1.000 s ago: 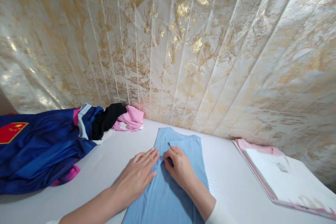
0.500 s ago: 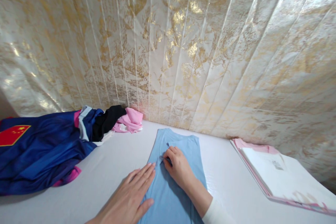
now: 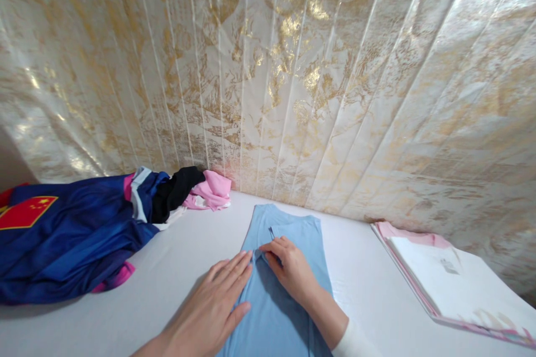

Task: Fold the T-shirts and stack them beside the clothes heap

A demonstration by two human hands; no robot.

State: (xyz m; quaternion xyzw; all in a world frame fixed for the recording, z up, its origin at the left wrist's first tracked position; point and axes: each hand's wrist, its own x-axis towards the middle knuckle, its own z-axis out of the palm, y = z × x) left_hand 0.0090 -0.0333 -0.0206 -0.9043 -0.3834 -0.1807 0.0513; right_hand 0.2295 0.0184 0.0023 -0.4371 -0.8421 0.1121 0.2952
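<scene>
A light blue garment [image 3: 288, 301] lies lengthwise in front of me, folded into a long narrow shape. My left hand [image 3: 218, 298] rests on its left edge, fingers stretched out flat and the thumb apart. Over the upper middle, my right hand [image 3: 291, 268] pinches a bit of the blue cloth between thumb and forefinger, raising a small crease beside my left fingertips. Just beyond the right knuckles a small dark strip, perhaps a cord or label [image 3: 271, 232], shows on the garment. The right hand's other fingers are curled and partly hidden.
Heaped on the left of the white surface [image 3: 184, 256] are a dark blue garment with a red flag patch [image 3: 29, 213], a black cloth [image 3: 178, 192] and a pink one [image 3: 213, 189]. Folded white and pink clothes [image 3: 469, 284] lie stacked at right. A gold-patterned wall covering [image 3: 268, 67] rises behind.
My right hand's fingertips have shifted slightly toward my left hand, with the forefinger now stretched further out over the crease. The left hand stays flat on the garment. The whole view has shifted slightly.
</scene>
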